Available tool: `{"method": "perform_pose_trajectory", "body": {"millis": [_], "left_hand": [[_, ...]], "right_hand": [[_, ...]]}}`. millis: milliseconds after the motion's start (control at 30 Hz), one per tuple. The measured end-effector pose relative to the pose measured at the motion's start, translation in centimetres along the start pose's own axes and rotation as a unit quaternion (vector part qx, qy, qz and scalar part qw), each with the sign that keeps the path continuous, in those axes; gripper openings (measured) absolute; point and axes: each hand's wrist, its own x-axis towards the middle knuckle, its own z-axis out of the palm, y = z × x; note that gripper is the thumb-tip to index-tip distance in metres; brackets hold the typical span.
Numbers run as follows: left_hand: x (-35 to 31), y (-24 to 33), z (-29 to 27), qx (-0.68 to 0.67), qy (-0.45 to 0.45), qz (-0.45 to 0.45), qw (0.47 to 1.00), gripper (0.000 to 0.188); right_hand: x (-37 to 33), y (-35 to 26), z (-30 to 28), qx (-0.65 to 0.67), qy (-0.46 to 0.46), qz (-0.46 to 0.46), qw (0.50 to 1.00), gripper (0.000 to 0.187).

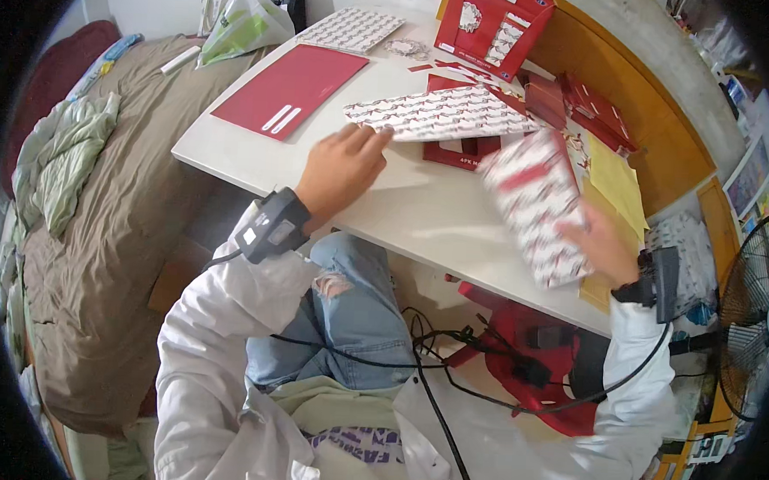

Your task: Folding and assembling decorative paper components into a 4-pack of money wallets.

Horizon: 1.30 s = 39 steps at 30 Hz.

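Observation:
My left hand (345, 171) is closed, its fingertips pinching the near left corner of a white patterned card sheet (446, 114). That sheet is tilted above the table, partly covering a red printed box (457, 154). At the right, my right hand (605, 248) grips a white patterned folded card piece (536, 214) by its right edge. A red strip shows on this piece, and motion blurs it. Left of my left hand, a flat maroon card sheet (292, 86) with two white slots lies on the white table (386, 197).
Behind stand a red printed box (462, 25) and another patterned sheet (355, 26). Small red strips (465, 69) and yellow paper (614, 181) lie at the right. A bed (136, 229) is left, a fan (746, 316) right. Black cables (435, 355) hang below the table.

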Motion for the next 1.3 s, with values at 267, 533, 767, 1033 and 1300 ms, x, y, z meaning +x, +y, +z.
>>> {"method": "perform_pose_trajectory", "body": {"millis": [267,533,767,1033,1300], "left_hand": [[1.0,-1.4,-5.9,0.128,0.137,-0.049,0.981,0.034],[0.0,-0.3,-6.7,0.137,0.136,0.03,0.981,0.034],[-5.5,0.1,-6.7,0.035,0.055,0.186,0.98,0.028],[-7.2,1.6,-8.1,-0.047,-0.075,0.343,0.935,0.023],[-5.4,2.0,-8.3,-0.303,-0.211,0.254,0.894,0.037]], "right_hand": [[15.3,5.1,-0.7,-0.04,0.359,-0.048,0.931,0.037],[18.7,8.6,-4.8,-0.337,0.247,-0.11,0.902,0.025],[8.6,-0.1,-0.2,-0.438,0.468,-0.273,0.717,0.022],[-2.5,-4.3,6.7,-0.38,0.195,-0.256,0.867,0.023],[-3.9,-1.0,6.5,-0.367,0.059,-0.178,0.911,0.024]]}}
